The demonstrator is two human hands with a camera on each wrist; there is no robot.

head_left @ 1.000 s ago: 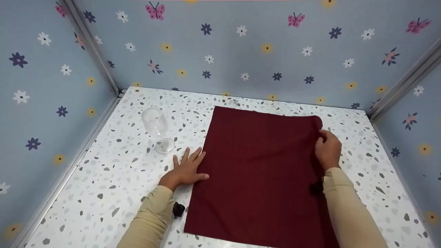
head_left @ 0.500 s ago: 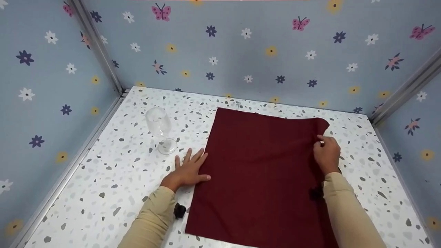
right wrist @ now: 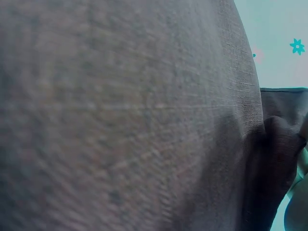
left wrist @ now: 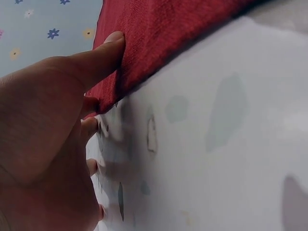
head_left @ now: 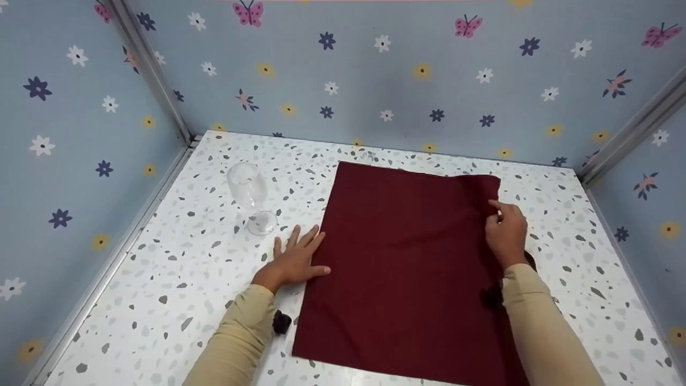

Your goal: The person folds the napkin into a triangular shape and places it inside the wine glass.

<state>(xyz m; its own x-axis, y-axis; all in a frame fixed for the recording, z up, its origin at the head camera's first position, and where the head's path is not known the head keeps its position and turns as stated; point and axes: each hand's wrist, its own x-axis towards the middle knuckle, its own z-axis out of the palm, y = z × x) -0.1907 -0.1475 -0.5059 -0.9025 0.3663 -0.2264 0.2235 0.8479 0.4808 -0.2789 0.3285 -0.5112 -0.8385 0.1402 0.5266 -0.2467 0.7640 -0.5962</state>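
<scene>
A dark red cloth (head_left: 402,268) lies spread on the speckled table, slightly creased across its middle. My left hand (head_left: 292,265) rests flat with fingers spread at the cloth's left edge; in the left wrist view the thumb (left wrist: 113,41) lies on the cloth (left wrist: 159,29) and several fingers touch the table. With thumb and finger, my right hand (head_left: 506,233) pinches the right edge below the far right corner. Cloth (right wrist: 120,120) fills most of the right wrist view, where its colour looks greyish. Part of the cloth's right edge is hidden under the right forearm.
A clear stemmed glass (head_left: 249,187) stands on the table (head_left: 187,257) to the left, just beyond the left fingertips. Flower-patterned panels (head_left: 375,69) enclose the table at the back and both sides.
The cloth's far right corner, curled outward half a second ago, now lies straighter and further in. My right hand still pinches the edge; the left hand keeps its place.
</scene>
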